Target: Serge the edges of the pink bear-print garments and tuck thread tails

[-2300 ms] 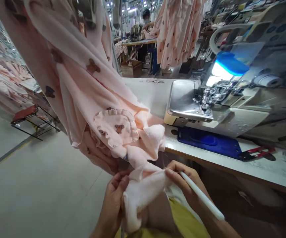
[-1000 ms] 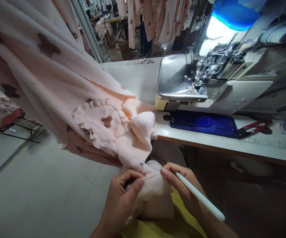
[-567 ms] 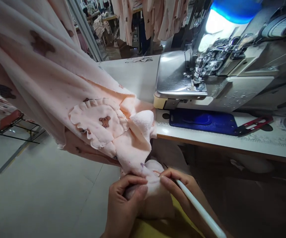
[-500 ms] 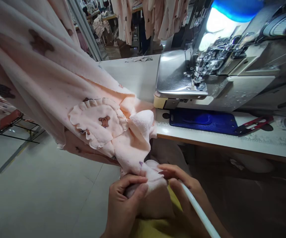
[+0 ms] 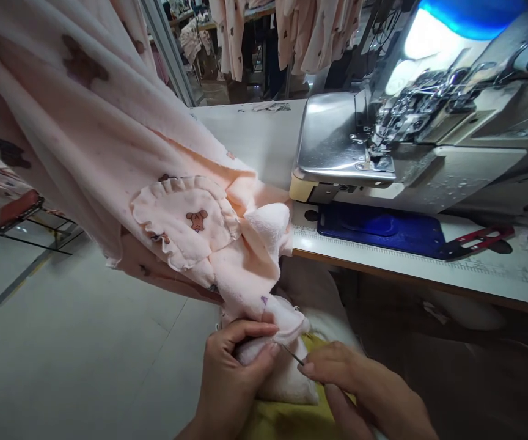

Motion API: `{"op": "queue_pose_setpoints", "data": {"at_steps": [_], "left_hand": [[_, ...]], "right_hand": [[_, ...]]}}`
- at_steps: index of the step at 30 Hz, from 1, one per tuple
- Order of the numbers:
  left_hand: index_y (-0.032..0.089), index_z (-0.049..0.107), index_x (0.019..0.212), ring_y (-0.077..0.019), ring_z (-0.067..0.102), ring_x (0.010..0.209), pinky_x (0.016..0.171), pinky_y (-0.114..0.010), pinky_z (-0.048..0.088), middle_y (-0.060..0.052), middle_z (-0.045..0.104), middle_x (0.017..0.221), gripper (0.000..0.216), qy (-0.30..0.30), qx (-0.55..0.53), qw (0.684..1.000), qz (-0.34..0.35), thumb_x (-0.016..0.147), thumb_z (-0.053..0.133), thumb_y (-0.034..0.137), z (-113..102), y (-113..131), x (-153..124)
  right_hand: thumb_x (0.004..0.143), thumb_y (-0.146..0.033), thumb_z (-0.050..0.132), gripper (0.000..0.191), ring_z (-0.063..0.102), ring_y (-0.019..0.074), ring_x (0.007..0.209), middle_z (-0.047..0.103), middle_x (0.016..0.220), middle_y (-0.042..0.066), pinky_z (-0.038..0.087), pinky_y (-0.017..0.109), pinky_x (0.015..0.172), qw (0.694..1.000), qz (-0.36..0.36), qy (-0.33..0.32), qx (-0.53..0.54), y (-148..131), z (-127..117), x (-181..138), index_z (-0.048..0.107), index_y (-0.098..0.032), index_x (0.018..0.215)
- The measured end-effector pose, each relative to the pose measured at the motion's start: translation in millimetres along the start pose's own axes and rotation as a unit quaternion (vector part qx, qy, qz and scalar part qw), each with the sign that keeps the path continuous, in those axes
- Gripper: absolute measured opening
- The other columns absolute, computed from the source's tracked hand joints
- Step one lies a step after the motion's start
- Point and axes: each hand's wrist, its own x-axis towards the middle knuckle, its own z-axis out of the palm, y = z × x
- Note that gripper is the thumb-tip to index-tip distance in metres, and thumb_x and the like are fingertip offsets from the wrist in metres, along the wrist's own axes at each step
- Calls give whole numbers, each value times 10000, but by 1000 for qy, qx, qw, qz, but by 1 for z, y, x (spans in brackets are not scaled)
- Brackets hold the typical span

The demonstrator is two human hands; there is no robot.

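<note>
My left hand (image 5: 241, 366) pinches a fold of a pale pink fleecy garment (image 5: 250, 269) printed with small brown bears, thumb and fingers closed on the cloth over my lap. My right hand (image 5: 355, 376) is closed round a thin tool with a dark pointed metal tip (image 5: 294, 354); its exact kind does not show. That tip meets the pinched fold beside my left thumb. A frilled, rounded patch (image 5: 195, 221) with a bear lies on the garment further up. The garment stretches from the upper left down to my hands and rests partly on the table's edge.
A sewing machine (image 5: 341, 143) with a lit lamp stands on the white table (image 5: 255, 137). Along the front edge lie a blue case (image 5: 383, 229) and a red-handled tool (image 5: 484, 241). A red stool (image 5: 19, 211) stands at left; more pink garments (image 5: 310, 33) hang behind.
My right hand has turned and moved lower, and the tool's tip now points at the fold; its pale handle showed before. The left hand keeps its pinch. The view has shifted slightly.
</note>
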Motion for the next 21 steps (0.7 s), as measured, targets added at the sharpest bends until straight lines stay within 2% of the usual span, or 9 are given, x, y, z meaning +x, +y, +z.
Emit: {"op": "queue_pose_setpoints", "data": {"at_steps": [3,8,15,21], "left_hand": [[234,764,715,-222,688,747,770,-296,557,-58,731,775,112,3,0,1000,-6,629,701,269,1,1,1],[225,763,712,-236,693,744,765,-315,563,-66,730,770,113,5,-3,1000,-10,625,697,251,2,2,1],[235,762,713,-225,698,763,780,-287,561,-50,732,767,116,1,-13,1000,-10,613,705,250,2,3,2],[230,760,781,-224,691,870,812,-262,550,-50,735,894,163,-27,-39,997,-56,627,723,268,0,0,1]], "right_hand": [[821,-5,514,273,657,137,656,669,771,-4,519,189,591,999,-20,-25,-12,-1,-4,5,606,-232,941],[855,-28,490,249,656,129,661,672,754,4,521,196,616,999,37,16,-9,-11,3,7,634,-230,874],[863,-33,498,240,655,128,677,671,773,4,519,196,620,999,48,11,-7,-10,4,5,623,-235,897],[857,-37,497,244,654,129,693,672,783,-9,519,194,669,998,63,29,-7,-11,7,6,632,-239,880]]}}
